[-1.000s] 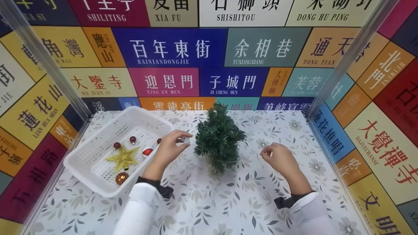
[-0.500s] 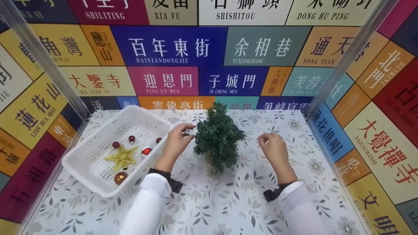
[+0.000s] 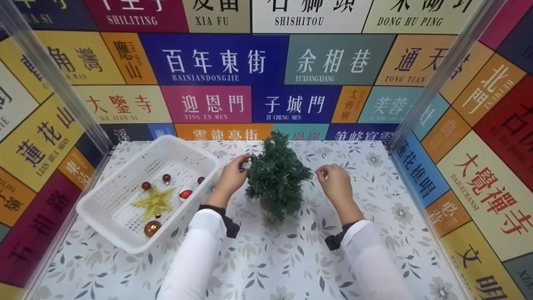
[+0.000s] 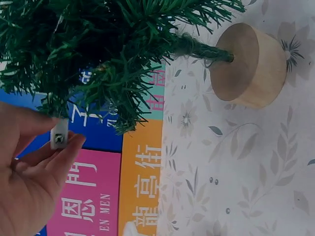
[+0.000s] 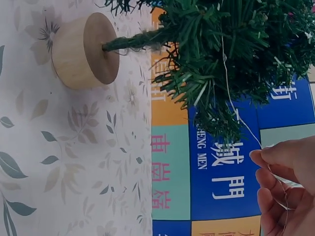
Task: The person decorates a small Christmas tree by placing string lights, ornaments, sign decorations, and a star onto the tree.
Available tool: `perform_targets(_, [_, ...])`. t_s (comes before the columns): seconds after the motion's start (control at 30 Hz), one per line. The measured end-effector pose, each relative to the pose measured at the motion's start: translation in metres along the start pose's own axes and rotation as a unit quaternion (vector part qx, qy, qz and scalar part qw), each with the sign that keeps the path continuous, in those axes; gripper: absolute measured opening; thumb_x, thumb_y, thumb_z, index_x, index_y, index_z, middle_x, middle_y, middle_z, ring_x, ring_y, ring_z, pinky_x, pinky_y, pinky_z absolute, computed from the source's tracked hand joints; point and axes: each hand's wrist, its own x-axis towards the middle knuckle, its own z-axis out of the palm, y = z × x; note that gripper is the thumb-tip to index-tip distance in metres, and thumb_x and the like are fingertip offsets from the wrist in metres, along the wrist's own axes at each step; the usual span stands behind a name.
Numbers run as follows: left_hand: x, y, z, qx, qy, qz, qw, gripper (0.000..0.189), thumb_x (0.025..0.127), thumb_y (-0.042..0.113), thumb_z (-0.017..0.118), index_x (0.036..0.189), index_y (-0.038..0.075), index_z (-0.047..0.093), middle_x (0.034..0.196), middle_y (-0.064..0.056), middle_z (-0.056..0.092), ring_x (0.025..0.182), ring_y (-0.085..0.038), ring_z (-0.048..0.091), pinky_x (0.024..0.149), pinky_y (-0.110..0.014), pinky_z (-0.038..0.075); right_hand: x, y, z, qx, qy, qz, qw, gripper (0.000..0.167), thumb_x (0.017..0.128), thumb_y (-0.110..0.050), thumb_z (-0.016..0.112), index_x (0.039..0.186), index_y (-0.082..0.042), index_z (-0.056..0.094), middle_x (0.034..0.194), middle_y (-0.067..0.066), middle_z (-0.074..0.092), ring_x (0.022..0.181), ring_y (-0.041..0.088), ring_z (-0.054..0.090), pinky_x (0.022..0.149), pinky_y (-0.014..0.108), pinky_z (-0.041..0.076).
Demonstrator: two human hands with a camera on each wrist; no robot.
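Note:
A small artificial Christmas tree (image 3: 277,179) stands upright between my hands, its trunk set in a round wooden base (image 4: 268,73). At the tree's left side my left hand (image 3: 232,178) pinches a small white battery case (image 4: 59,135) between thumb and fingers, with a screw showing on its face. My right hand (image 3: 336,185), on the other side, holds a thin string-light wire (image 5: 244,127) between thumb and forefinger. From those fingertips the wire runs up to the green branches, and its loose end trails across the palm. Its course behind the tree is hidden.
Left on the flower-patterned table (image 3: 266,266) sits a white plastic basket (image 3: 109,238). Inside lie a gold star (image 3: 155,203), a copper-coloured ball (image 3: 152,228) and several red baubles (image 3: 185,194). Printed panels (image 3: 216,60) wall the back and sides.
My left hand has moved right and away from me, up to the tree, with the battery case. My right hand has come left toward the tree. The tree and basket stay put.

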Motion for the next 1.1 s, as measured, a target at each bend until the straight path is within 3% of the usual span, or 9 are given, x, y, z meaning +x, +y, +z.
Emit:
perform_targets(0.23, [-0.005, -0.012, 0.004, -0.077, -0.038, -0.015, 0.9962, 0.051, 0.092, 0.003, 0.041, 0.139, 0.022, 0.031, 0.135, -0.014, 0.038, 0.117, -0.029, 0.043, 0.089, -0.038, 0.041, -0.005, 0.005, 0.002, 0.030, -0.040, 0.014, 0.9986, 0.015, 0.086, -0.017, 0.058, 0.088, -0.005, 0.066, 0.076, 0.008, 0.056, 0.068, 0.023, 0.052, 0.062, 0.038, 0.042])
perform_targets(0.5, [-0.014, -0.021, 0.012, -0.079, -0.047, -0.027, 0.9954, 0.049, 0.093, 0.003, 0.037, 0.140, 0.013, 0.026, 0.136, -0.016, 0.036, 0.122, -0.028, 0.037, 0.097, -0.039, 0.033, -0.006, 0.012, -0.004, 0.116, -0.087, 0.066, 0.9872, 0.019, 0.090, -0.021, 0.053, 0.096, -0.005, 0.062, 0.082, 0.009, 0.060, 0.075, 0.023, 0.055, 0.065, 0.038, 0.045])
perform_targets(0.6, [-0.021, -0.021, 0.013, -0.084, -0.006, -0.043, 0.9955, 0.049, 0.093, 0.004, 0.038, 0.140, 0.011, 0.026, 0.136, -0.017, 0.036, 0.121, -0.031, 0.037, 0.096, -0.040, 0.034, -0.006, 0.012, -0.006, 0.151, -0.101, 0.090, 0.9793, 0.022, 0.091, -0.024, 0.052, 0.097, -0.005, 0.061, 0.084, 0.010, 0.061, 0.078, 0.024, 0.057, 0.069, 0.038, 0.046])
perform_targets(0.7, [-0.035, -0.017, 0.018, -0.086, 0.133, -0.049, 0.9861, 0.048, 0.090, 0.002, 0.043, 0.136, 0.010, 0.032, 0.132, -0.014, 0.038, 0.118, -0.029, 0.039, 0.096, -0.039, 0.034, -0.007, 0.012, -0.007, 0.182, -0.108, 0.106, 0.9717, 0.023, 0.091, -0.025, 0.051, 0.098, -0.005, 0.060, 0.086, 0.011, 0.061, 0.080, 0.024, 0.058, 0.070, 0.037, 0.047])
perform_targets(0.77, [-0.049, -0.011, 0.024, -0.099, 0.264, 0.001, 0.9595, 0.048, 0.085, -0.004, 0.047, 0.130, 0.007, 0.038, 0.128, -0.013, 0.040, 0.117, -0.027, 0.038, 0.097, -0.038, 0.032, -0.007, 0.011, -0.006, 0.198, -0.112, 0.111, 0.9674, 0.024, 0.091, -0.025, 0.051, 0.099, -0.004, 0.059, 0.086, 0.012, 0.061, 0.079, 0.024, 0.058, 0.070, 0.036, 0.047])
perform_targets(0.83, [-0.065, -0.002, 0.034, -0.088, 0.380, 0.091, 0.9164, 0.044, 0.079, -0.009, 0.049, 0.120, 0.005, 0.045, 0.120, -0.013, 0.042, 0.113, -0.025, 0.039, 0.096, -0.038, 0.031, -0.007, 0.012, -0.005, 0.213, -0.113, 0.117, 0.9633, 0.024, 0.091, -0.025, 0.051, 0.100, -0.004, 0.059, 0.085, 0.012, 0.061, 0.078, 0.024, 0.058, 0.070, 0.035, 0.047])
perform_targets(0.97, [-0.097, 0.020, 0.066, -0.058, 0.426, 0.318, 0.8447, 0.031, 0.071, -0.012, 0.046, 0.100, 0.000, 0.053, 0.104, -0.015, 0.049, 0.098, -0.025, 0.045, 0.089, -0.036, 0.037, -0.008, 0.012, -0.003, 0.239, -0.111, 0.135, 0.9552, 0.023, 0.092, -0.022, 0.050, 0.100, -0.003, 0.058, 0.079, 0.009, 0.059, 0.073, 0.021, 0.057, 0.067, 0.030, 0.046])
perform_targets(1.03, [-0.110, 0.030, 0.086, -0.044, 0.372, 0.387, 0.8422, 0.027, 0.071, -0.010, 0.045, 0.093, 0.002, 0.055, 0.097, -0.011, 0.052, 0.092, -0.022, 0.049, 0.086, -0.031, 0.040, -0.007, 0.012, -0.003, 0.256, -0.108, 0.143, 0.9500, 0.021, 0.092, -0.019, 0.048, 0.100, -0.002, 0.058, 0.076, 0.007, 0.057, 0.070, 0.019, 0.056, 0.064, 0.028, 0.045])
perform_targets(1.1, [-0.120, 0.039, 0.104, -0.033, 0.296, 0.405, 0.8646, 0.024, 0.074, -0.008, 0.046, 0.091, 0.005, 0.057, 0.096, -0.006, 0.054, 0.090, -0.018, 0.051, 0.083, -0.025, 0.042, -0.007, 0.010, -0.003, 0.272, -0.105, 0.145, 0.9454, 0.021, 0.093, -0.017, 0.047, 0.100, -0.001, 0.058, 0.073, 0.006, 0.056, 0.067, 0.018, 0.056, 0.062, 0.027, 0.045])
